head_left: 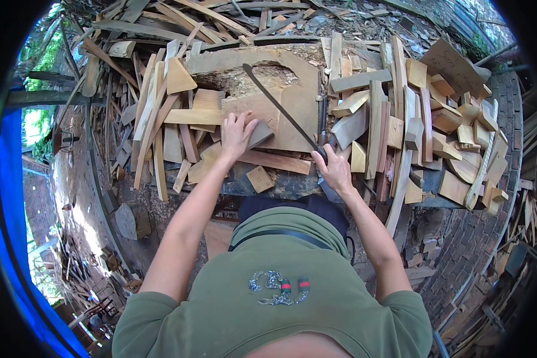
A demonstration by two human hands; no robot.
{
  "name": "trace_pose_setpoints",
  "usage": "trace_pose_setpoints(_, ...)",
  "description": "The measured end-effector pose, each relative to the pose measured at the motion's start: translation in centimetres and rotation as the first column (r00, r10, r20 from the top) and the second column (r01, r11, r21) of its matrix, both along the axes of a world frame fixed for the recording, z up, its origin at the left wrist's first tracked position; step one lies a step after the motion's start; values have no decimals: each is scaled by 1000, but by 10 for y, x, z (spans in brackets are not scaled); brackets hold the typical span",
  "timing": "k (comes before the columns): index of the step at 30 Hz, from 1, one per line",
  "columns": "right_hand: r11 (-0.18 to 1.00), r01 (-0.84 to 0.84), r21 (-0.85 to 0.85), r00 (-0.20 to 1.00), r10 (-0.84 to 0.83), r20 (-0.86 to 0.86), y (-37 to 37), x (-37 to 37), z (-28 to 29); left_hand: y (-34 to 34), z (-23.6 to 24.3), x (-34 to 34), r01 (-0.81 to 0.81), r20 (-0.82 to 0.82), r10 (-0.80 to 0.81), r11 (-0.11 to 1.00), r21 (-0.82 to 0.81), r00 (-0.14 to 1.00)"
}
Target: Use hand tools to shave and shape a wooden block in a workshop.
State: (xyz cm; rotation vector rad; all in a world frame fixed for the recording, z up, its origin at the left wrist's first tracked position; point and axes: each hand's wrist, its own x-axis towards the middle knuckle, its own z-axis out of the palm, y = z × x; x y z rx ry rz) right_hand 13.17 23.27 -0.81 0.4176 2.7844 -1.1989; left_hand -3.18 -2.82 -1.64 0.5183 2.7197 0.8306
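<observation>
A machete with a long, narrow, dark blade slants up and left across the worn bench top. Its handle end is in my right hand, fingers wrapped round it. My left hand lies on a small greyish wood block, fingers stretched forward and slightly apart; whether they grip the block I cannot tell. Beneath the blade is a flat, pale wooden board. A long wood strip lies along the near side, with a small square block in front of it.
Wood offcuts are piled at the right of the bench, and long strips at the left. Behind lies a heap of scrap boards. A blue tarp hangs at far left. A grey stone or stump sits below left.
</observation>
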Motion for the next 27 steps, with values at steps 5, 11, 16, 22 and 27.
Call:
trace_pose_setpoints(5, 998, -38, 42, 999, 37, 31, -11, -8, 7, 17, 17, 34, 57, -358, -187, 937, -344, 915)
trace_pose_setpoints(11, 990, -136, 44, 977, 141, -161, -29, -29, 42, 19, 11, 39, -4, -350, -140, 925, -380, 926)
trace_pose_setpoints(16, 976, -133, 172, 991, 125, 57, -30, -41, 7, 25, 8, 40, -47, -365, -119, 909, -414, 923)
trace_pose_setpoints(22, 992, -117, 47, 989, 121, -83, -42, -50, 36, 23, 9, 41, -57, -363, -96, 919, -389, 927)
trace_pose_setpoints(27, 984, -86, 157, 994, 73, 87, -36, -46, 12, 29, 9, 39, -67, -347, -82, 916, -397, 934)
